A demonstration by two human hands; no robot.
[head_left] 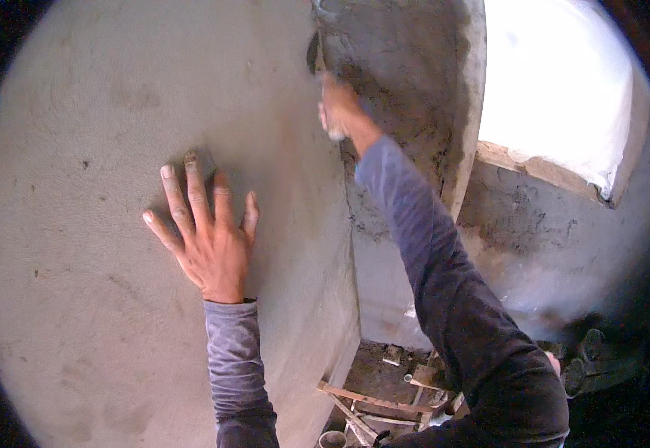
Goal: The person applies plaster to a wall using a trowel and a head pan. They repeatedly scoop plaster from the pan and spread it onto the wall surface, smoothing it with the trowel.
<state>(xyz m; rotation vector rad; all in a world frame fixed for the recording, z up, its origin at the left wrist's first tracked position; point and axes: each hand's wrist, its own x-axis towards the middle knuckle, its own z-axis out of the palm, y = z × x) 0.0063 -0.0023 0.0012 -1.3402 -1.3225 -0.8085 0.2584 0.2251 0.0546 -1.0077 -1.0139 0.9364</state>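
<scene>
My left hand lies flat on a grey plastered wall, its fingers spread and nothing in them. Higher up, my right hand is closed around the handle of a small trowel, slightly blurred. The trowel's dark, narrow blade touches or nearly touches the wall's vertical corner edge, and the pale end of its handle shows below my fist. Just right of that corner is a recessed, rougher strip of darker, damp-looking mortar.
A bright window opening with a rough sill is at the upper right. Far below stand wooden boards like a scaffold or ladder, a bucket and scattered debris. Dark rounded objects sit at the lower right.
</scene>
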